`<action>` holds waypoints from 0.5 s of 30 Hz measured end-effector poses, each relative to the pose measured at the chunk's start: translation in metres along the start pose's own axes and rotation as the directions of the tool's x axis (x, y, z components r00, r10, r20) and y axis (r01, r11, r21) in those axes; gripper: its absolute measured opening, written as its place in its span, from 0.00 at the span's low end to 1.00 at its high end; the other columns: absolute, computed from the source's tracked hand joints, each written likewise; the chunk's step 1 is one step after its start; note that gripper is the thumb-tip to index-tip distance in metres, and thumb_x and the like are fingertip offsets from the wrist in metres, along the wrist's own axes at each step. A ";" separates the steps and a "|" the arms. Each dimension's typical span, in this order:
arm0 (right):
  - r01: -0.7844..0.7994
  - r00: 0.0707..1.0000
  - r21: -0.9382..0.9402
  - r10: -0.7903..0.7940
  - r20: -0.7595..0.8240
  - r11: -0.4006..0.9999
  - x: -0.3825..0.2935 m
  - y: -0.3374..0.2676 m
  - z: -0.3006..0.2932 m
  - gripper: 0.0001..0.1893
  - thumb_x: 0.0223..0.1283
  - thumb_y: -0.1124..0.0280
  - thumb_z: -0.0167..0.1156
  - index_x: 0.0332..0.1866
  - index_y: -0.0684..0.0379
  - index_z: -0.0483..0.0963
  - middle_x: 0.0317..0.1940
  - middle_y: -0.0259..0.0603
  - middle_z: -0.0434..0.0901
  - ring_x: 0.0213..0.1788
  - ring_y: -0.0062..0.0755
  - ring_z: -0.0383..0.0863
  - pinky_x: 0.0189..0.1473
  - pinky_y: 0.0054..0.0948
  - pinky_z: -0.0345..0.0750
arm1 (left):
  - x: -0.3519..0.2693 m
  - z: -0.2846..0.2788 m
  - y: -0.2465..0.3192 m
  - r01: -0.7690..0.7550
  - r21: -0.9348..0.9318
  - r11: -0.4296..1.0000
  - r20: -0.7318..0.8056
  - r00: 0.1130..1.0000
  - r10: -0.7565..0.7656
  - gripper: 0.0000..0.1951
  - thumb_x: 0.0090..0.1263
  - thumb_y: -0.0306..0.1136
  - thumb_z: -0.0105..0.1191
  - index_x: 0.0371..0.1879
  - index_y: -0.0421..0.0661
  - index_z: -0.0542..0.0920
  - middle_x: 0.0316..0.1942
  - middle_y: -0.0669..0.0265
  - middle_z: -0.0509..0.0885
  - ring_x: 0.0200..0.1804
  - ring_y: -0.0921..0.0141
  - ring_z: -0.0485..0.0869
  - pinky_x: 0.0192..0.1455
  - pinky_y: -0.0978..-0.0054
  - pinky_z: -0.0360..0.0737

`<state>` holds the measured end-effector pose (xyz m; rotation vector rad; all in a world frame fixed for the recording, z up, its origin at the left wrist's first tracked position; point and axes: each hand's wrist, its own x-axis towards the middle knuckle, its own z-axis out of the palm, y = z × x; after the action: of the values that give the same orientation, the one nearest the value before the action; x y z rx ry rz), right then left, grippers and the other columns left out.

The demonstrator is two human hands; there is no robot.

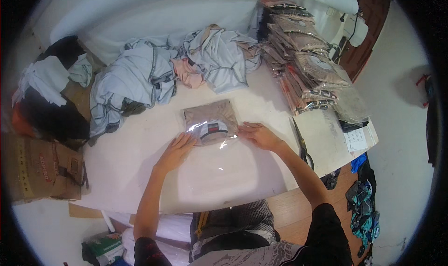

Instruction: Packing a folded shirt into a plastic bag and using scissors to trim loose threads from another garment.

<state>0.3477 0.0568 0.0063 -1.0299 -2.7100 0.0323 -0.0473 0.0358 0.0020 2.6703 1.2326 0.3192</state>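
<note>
On the white table [196, 178] in front of me lies a folded tan garment [213, 120] in a clear plastic bag, its pale neckline and a dark-and-red label showing through. My left hand [179, 147] rests flat at the bag's lower left corner, fingers spread a little. The fingertips of my right hand [259, 134] touch the bag's right edge. Neither hand grips anything that I can see. To the right of my right hand lies a pair of scissors with black handles [303, 147], its blades pointing away from me.
Pale garments with dark seams [133, 73] lie heaped along the back. Stacked bagged garments [304, 55] stand at the back right, near a sheet of printed paper [356, 139]. A cardboard box [42, 168] and a pile of dark cloth [52, 108] are at the left.
</note>
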 end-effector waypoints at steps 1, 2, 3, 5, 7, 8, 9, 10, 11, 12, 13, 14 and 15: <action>-0.015 1.000 0.092 0.016 -0.015 0.996 0.005 -0.008 -0.012 0.20 0.62 0.72 0.56 0.61 0.51 0.73 0.67 0.38 0.69 0.70 0.41 0.64 0.68 0.39 0.64 | -0.001 -0.010 0.000 0.034 -0.196 0.980 0.012 0.999 -0.032 0.22 0.72 0.30 0.48 0.66 0.52 0.71 0.73 0.55 0.59 0.75 0.57 0.57 0.73 0.62 0.60; -0.025 0.999 0.186 0.030 -0.028 0.982 0.009 -0.015 -0.024 0.16 0.63 0.72 0.55 0.57 0.52 0.77 0.65 0.39 0.72 0.70 0.41 0.64 0.67 0.39 0.65 | -0.004 -0.020 -0.002 0.035 -0.190 0.981 0.008 0.999 -0.034 0.22 0.72 0.30 0.48 0.66 0.52 0.71 0.73 0.55 0.59 0.75 0.57 0.57 0.73 0.62 0.60; -0.035 0.999 0.178 0.040 -0.027 0.983 0.004 -0.014 -0.039 0.16 0.63 0.72 0.55 0.57 0.52 0.77 0.65 0.39 0.72 0.70 0.41 0.64 0.67 0.39 0.65 | 0.002 -0.041 0.009 0.038 -0.398 0.916 -0.001 0.999 -0.042 0.19 0.74 0.31 0.47 0.63 0.48 0.74 0.71 0.56 0.64 0.73 0.60 0.61 0.71 0.65 0.62; -0.022 0.976 0.657 0.158 -0.149 0.753 0.001 -0.016 -0.072 0.12 0.67 0.71 0.54 0.51 0.57 0.80 0.59 0.42 0.77 0.67 0.37 0.70 0.64 0.34 0.69 | 0.004 -0.083 0.030 0.054 -0.586 0.808 -0.003 0.998 -0.069 0.17 0.75 0.32 0.45 0.61 0.45 0.76 0.69 0.56 0.69 0.71 0.62 0.66 0.70 0.67 0.64; -0.042 0.941 0.777 0.287 -0.181 0.629 0.003 -0.028 -0.103 0.12 0.70 0.68 0.53 0.48 0.62 0.79 0.49 0.42 0.83 0.56 0.31 0.79 0.57 0.27 0.73 | 0.011 -0.114 0.043 0.116 -0.802 0.585 0.009 0.983 -0.183 0.13 0.76 0.29 0.45 0.53 0.39 0.80 0.61 0.59 0.76 0.59 0.67 0.76 0.63 0.73 0.71; -0.096 0.922 0.837 0.366 -0.129 0.538 0.005 -0.030 -0.110 0.12 0.70 0.68 0.52 0.46 0.64 0.79 0.44 0.39 0.83 0.52 0.27 0.80 0.55 0.24 0.73 | 0.011 -0.113 0.045 0.104 -0.862 0.497 -0.026 0.969 -0.248 0.13 0.75 0.31 0.48 0.48 0.35 0.81 0.45 0.65 0.83 0.48 0.72 0.79 0.52 0.76 0.76; -0.144 0.896 0.886 0.438 -0.073 0.441 0.007 -0.032 -0.115 0.13 0.71 0.67 0.52 0.44 0.66 0.79 0.39 0.36 0.84 0.47 0.24 0.81 0.52 0.22 0.74 | 0.009 -0.112 0.051 0.104 -0.859 0.502 -0.029 0.968 -0.251 0.13 0.75 0.31 0.48 0.48 0.35 0.81 0.45 0.65 0.83 0.48 0.72 0.79 0.52 0.76 0.76; -0.189 0.863 0.858 0.498 -0.086 0.477 0.012 -0.033 -0.114 0.14 0.72 0.66 0.51 0.41 0.65 0.79 0.31 0.32 0.80 0.36 0.20 0.80 0.43 0.21 0.76 | 0.009 -0.105 0.057 0.130 -0.887 0.443 -0.067 0.914 -0.401 0.12 0.75 0.32 0.50 0.45 0.36 0.81 0.37 0.67 0.82 0.43 0.73 0.79 0.46 0.77 0.77; -0.189 0.862 0.858 0.499 -0.089 0.478 0.012 -0.033 -0.106 0.14 0.72 0.66 0.51 0.41 0.65 0.79 0.31 0.32 0.80 0.36 0.20 0.80 0.43 0.21 0.76 | 0.008 -0.096 0.060 0.144 -0.915 0.376 -0.092 0.836 -0.542 0.12 0.74 0.34 0.51 0.42 0.36 0.82 0.30 0.69 0.81 0.38 0.75 0.79 0.40 0.78 0.77; -0.193 0.843 0.917 0.538 -0.028 0.350 0.010 -0.031 -0.090 0.13 0.72 0.66 0.52 0.40 0.65 0.79 0.30 0.33 0.80 0.32 0.20 0.80 0.38 0.21 0.77 | 0.008 -0.084 0.060 0.143 -0.917 0.374 -0.089 0.838 -0.538 0.12 0.74 0.34 0.51 0.42 0.36 0.82 0.30 0.69 0.81 0.38 0.75 0.79 0.40 0.78 0.77; -0.194 0.822 0.958 0.567 0.041 0.211 0.005 -0.030 -0.072 0.13 0.71 0.65 0.53 0.39 0.64 0.79 0.29 0.33 0.80 0.29 0.19 0.79 0.34 0.21 0.77 | 0.006 -0.068 0.059 0.197 -0.941 0.276 0.013 0.834 -0.552 0.11 0.74 0.35 0.52 0.39 0.39 0.82 0.28 0.71 0.81 0.33 0.77 0.78 0.36 0.78 0.76; -0.194 0.806 0.972 0.586 0.083 0.129 0.002 -0.031 -0.050 0.13 0.71 0.66 0.53 0.37 0.64 0.79 0.26 0.33 0.80 0.24 0.19 0.78 0.27 0.21 0.76 | 0.000 -0.053 0.059 0.256 -0.951 0.176 0.117 0.820 -0.560 0.11 0.73 0.37 0.53 0.36 0.42 0.83 0.27 0.72 0.80 0.28 0.78 0.77 0.31 0.79 0.75; -0.205 0.804 0.971 0.587 0.096 0.122 -0.005 -0.032 -0.030 0.13 0.71 0.66 0.53 0.37 0.64 0.79 0.26 0.33 0.80 0.24 0.19 0.78 0.27 0.21 0.76 | -0.007 -0.032 0.056 0.263 -0.950 0.166 0.129 0.818 -0.561 0.11 0.73 0.37 0.53 0.36 0.42 0.83 0.27 0.72 0.80 0.28 0.78 0.77 0.31 0.79 0.75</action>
<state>0.3374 0.0276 0.0374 -1.0845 -1.3824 1.3535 -0.0198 -0.0025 0.0461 1.1631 1.1901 0.9690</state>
